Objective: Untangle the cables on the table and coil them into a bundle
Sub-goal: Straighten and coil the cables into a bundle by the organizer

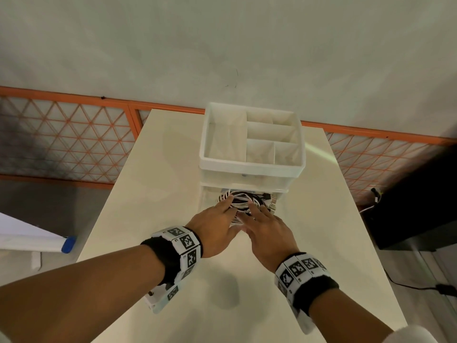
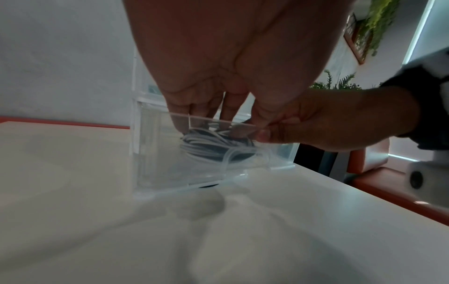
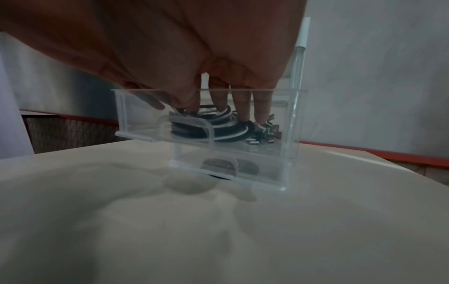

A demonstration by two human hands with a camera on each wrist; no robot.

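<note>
A coil of black and white cables (image 1: 243, 198) lies in the pulled-out clear drawer (image 1: 207, 201) of a white organizer (image 1: 249, 167) on the table. My left hand (image 1: 228, 201) reaches in from the left, its straight fingers resting on the coil (image 2: 206, 146). My right hand (image 1: 256, 210) reaches in beside it, and its fingers (image 3: 243, 107) press straight down on the cables (image 3: 218, 124). Neither hand curls round the cables. Metal-tipped plugs (image 3: 267, 130) are bunched at the drawer's right end. The palms hide part of the coil.
The organizer's top tray holds several empty compartments. A second clear drawer (image 3: 218, 165) below stays closed with something dark inside. An orange lattice fence (image 1: 74, 139) runs behind the white table (image 1: 173, 268). Dark furniture (image 1: 415, 206) stands to the right.
</note>
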